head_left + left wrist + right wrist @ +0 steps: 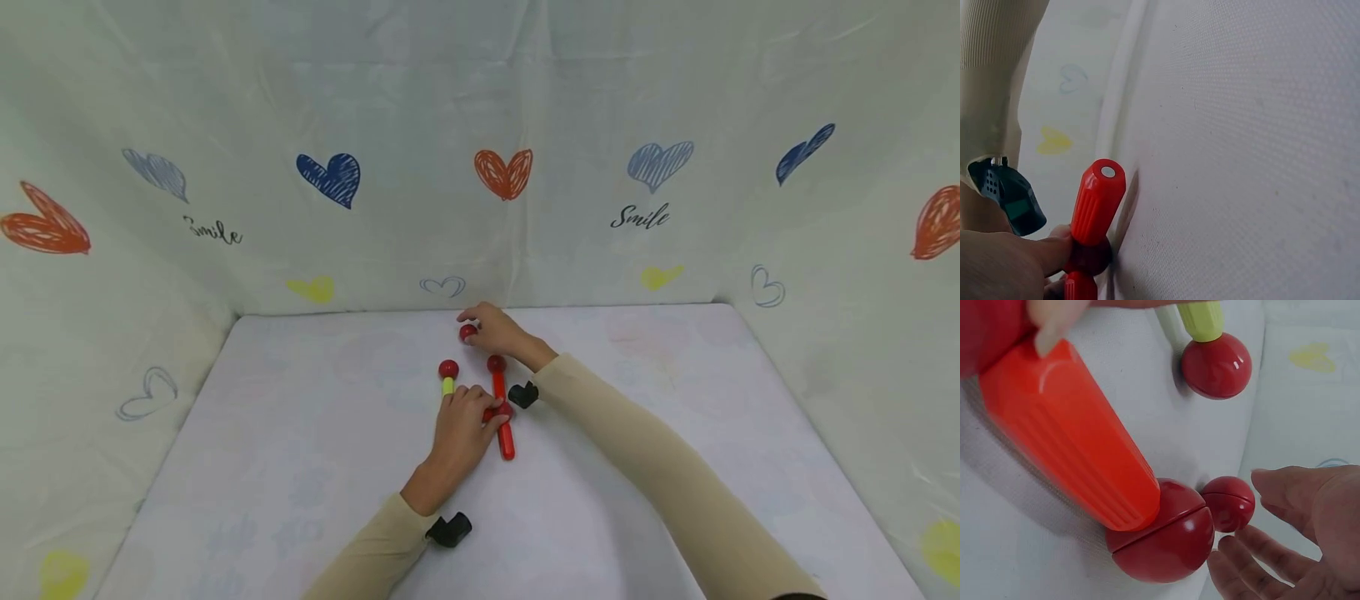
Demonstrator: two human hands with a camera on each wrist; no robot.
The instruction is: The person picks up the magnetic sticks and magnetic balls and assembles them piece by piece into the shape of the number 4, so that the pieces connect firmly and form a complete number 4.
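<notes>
My left hand (459, 429) pinches a dark red ball (1088, 257) between thumb and fingers. Red ribbed sticks run out from that ball; the near stick (507, 442) has a silver disc in its end, and the far stick (1079, 437) ends in another red ball (1163, 534). Beside the left fingers, a yellow-green stick (447, 386) bears a red ball (448, 368) at its far end; its near part is hidden by the hand. My right hand (497, 329) is spread around a loose red ball (1229, 503) farther back, thumb on one side and fingers on the other.
Everything lies on a white-covered table (300, 467). A pale curtain (420, 108) printed with hearts stands along the table's back edge and sides. Each wrist carries a small black camera, such as the left wrist's camera (450, 530).
</notes>
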